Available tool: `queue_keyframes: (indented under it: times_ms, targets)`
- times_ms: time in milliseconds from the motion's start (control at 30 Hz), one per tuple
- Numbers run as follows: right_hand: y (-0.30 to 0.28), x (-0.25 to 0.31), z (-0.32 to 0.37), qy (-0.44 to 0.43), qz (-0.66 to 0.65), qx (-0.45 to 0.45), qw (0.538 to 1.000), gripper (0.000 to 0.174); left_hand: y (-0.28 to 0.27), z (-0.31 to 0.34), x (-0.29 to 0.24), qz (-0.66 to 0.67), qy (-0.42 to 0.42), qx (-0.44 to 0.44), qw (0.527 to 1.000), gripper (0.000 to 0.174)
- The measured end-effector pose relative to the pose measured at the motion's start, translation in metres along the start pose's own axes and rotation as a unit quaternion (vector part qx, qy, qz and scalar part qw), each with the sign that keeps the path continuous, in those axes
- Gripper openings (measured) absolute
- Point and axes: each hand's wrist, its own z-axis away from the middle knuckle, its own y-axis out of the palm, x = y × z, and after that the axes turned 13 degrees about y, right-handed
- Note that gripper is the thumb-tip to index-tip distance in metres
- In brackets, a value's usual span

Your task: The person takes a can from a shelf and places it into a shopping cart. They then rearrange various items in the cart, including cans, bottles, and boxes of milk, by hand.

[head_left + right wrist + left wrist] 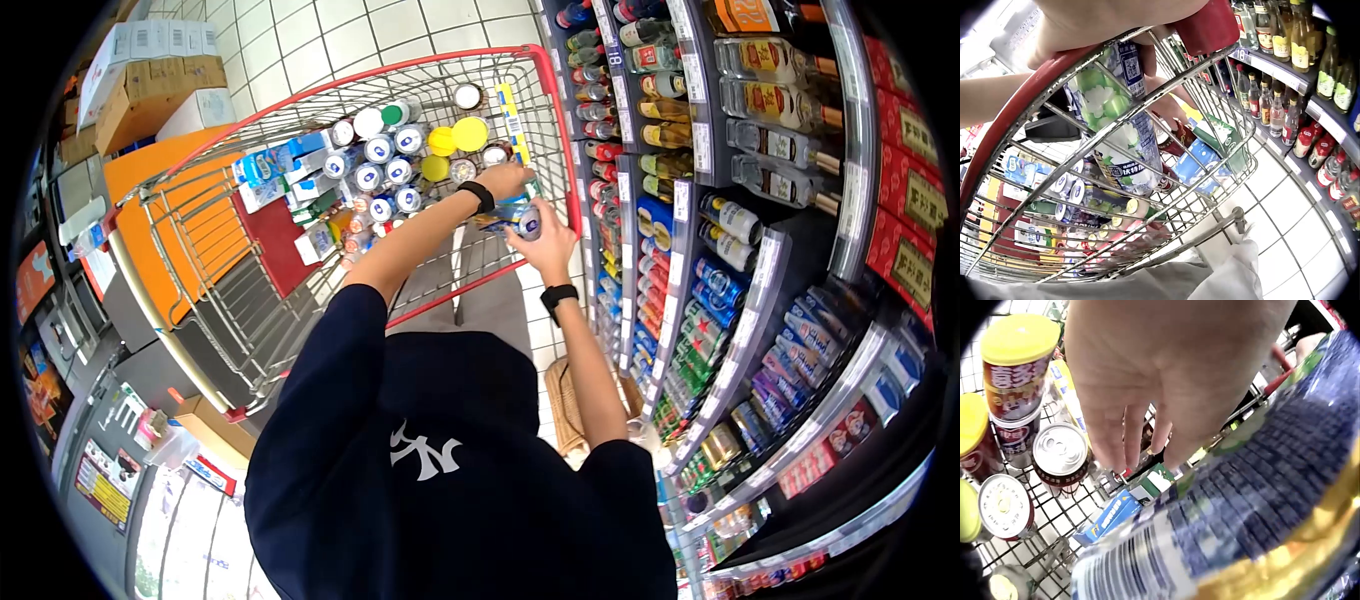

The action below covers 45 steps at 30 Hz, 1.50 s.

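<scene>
At the cart's near right corner, my right hand grips a tall drink can with a blue-and-silver end. The right wrist view shows the can tilted behind the cart's wires, printed with green fruit and white flowers. My left hand reaches down just beyond it. In the left wrist view the left hand's fingers point downward with nothing visible between them, over a blue box and a green box. The blue can's side with its barcode fills the foreground there.
The shopping cart holds several blue-ended cans, yellow-lidded cans, a long yellow box and blue-white packs. Shelves of bottles and cans line the right side. An orange panel stands left.
</scene>
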Motion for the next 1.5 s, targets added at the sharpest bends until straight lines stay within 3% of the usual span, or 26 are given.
queue_keyframes:
  times_ms: [67, 100, 200, 333, 467, 733, 800, 933, 1067, 1133, 1167, 1200, 1267, 1500]
  targets:
    - [-0.001, 0.002, -0.002, 0.0, -0.011, 0.012, 1.0, 0.063, 0.012, -0.011, 0.006, 0.022, 0.03, 0.05, 0.998, 0.046]
    - [0.0, 0.0, -0.002, -0.006, -0.004, 0.008, 1.0, 0.063, 0.037, -0.02, 0.027, -0.033, 0.088, 0.055, 0.994, 0.05]
    - [0.002, -0.001, -0.001, 0.018, -0.021, 0.022, 0.999, 0.063, 0.042, -0.028, 0.023, -0.093, 0.055, 0.134, 0.985, 0.057]
    - [0.002, -0.002, -0.003, 0.003, -0.006, 0.019, 1.0, 0.062, 0.037, -0.034, 0.029, -0.079, 0.043, 0.211, 0.973, 0.077]
    - [-0.001, 0.001, -0.004, 0.002, -0.016, 0.018, 1.0, 0.062, 0.043, -0.032, 0.038, -0.102, 0.075, 0.216, 0.968, 0.09]
    - [-0.001, -0.004, -0.005, -0.007, -0.03, 0.01, 0.999, 0.06, 0.038, -0.027, 0.039, -0.177, 0.154, 0.218, 0.947, 0.096]
    - [0.0, -0.003, -0.006, -0.001, -0.041, 0.015, 0.999, 0.059, 0.033, -0.025, 0.041, -0.171, 0.226, 0.164, 0.945, 0.099]
    - [0.0, -0.004, -0.005, 0.012, -0.035, 0.026, 0.999, 0.058, 0.03, -0.027, 0.038, -0.186, 0.218, 0.202, 0.937, 0.089]
    - [0.001, -0.004, -0.006, 0.006, -0.03, 0.027, 0.999, 0.059, 0.034, -0.025, 0.04, -0.144, 0.171, 0.206, 0.953, 0.091]
    - [-0.001, -0.004, -0.006, 0.007, -0.034, 0.032, 0.999, 0.058, 0.037, -0.023, 0.05, -0.128, 0.187, 0.221, 0.949, 0.093]
    - [-0.002, -0.003, -0.006, 0.007, -0.035, 0.029, 0.999, 0.057, 0.041, -0.021, 0.057, -0.139, 0.189, 0.222, 0.946, 0.109]
    - [-0.001, -0.003, -0.006, 0.007, -0.038, 0.025, 0.999, 0.056, 0.038, -0.019, 0.059, -0.113, 0.18, 0.22, 0.952, 0.109]
    - [0.0, -0.002, -0.006, 0.006, -0.044, 0.023, 0.999, 0.055, 0.034, -0.012, 0.06, -0.11, 0.188, 0.177, 0.96, 0.1]
    - [0.002, -0.004, -0.006, -0.004, -0.045, 0.017, 0.999, 0.057, 0.054, -0.011, 0.065, -0.167, 0.148, 0.176, 0.959, 0.079]
